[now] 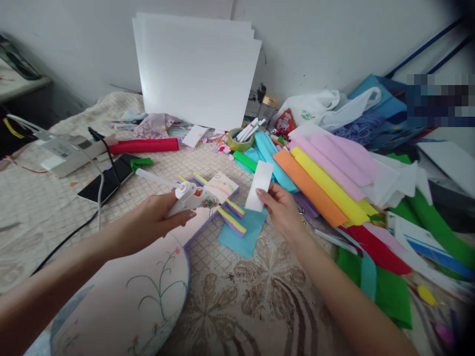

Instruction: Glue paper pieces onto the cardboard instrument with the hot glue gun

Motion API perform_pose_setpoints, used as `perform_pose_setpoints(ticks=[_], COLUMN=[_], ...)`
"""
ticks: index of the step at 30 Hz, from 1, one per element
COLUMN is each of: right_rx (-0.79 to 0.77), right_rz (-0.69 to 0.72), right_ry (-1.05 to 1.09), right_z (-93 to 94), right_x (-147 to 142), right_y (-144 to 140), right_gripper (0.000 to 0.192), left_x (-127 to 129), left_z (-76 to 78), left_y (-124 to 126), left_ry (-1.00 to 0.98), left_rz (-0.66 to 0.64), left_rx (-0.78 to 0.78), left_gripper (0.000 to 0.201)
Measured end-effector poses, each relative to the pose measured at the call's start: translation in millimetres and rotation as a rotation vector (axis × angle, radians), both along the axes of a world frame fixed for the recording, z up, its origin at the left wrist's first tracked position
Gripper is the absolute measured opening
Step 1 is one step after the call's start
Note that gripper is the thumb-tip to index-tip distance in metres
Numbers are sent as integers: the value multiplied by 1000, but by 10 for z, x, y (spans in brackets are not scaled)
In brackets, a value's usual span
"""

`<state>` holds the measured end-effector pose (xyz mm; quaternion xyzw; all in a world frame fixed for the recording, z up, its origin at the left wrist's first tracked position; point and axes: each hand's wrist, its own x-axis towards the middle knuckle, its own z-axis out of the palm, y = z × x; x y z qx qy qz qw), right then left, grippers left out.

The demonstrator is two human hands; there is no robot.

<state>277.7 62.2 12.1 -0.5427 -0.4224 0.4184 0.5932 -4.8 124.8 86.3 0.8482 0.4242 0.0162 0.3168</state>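
Forearms reach in from the bottom edge, and gluing looks to be the step in hand. Gripped in the left hand (148, 225) is a white glue gun (187, 197), its nozzle hovering over the small card box (218, 190), glue stick jutting back. Pinched between thumb and fingers of the right hand (284, 210), a white paper strip (259, 185) stands upright just right of the box. Next probably comes a steady bead, though the nozzle tip is hard to make out. Coloured foam sheets (319, 185) fan out on the bed's right.
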Motion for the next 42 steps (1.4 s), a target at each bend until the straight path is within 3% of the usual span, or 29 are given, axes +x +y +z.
perform_pose_setpoints(ticks=[5, 10, 19, 42], right_rx=[65, 15, -51, -48], right_rz=[-89, -59, -6, -23], right_ry=[-258, -485, -453, -604], right_z=[84, 96, 70, 56], right_x=[-236, -397, -458, -451], right_y=[31, 68, 132, 141], right_gripper=[20, 17, 15, 13], left_x=[-4, 4, 41, -14], left_z=[-10, -2, -5, 5], left_y=[-10, -18, -12, -23], left_ry=[36, 71, 131, 53], left_rz=[-9, -4, -8, -27], left_rx=[49, 89, 219, 165], left_gripper=[42, 43, 42, 38])
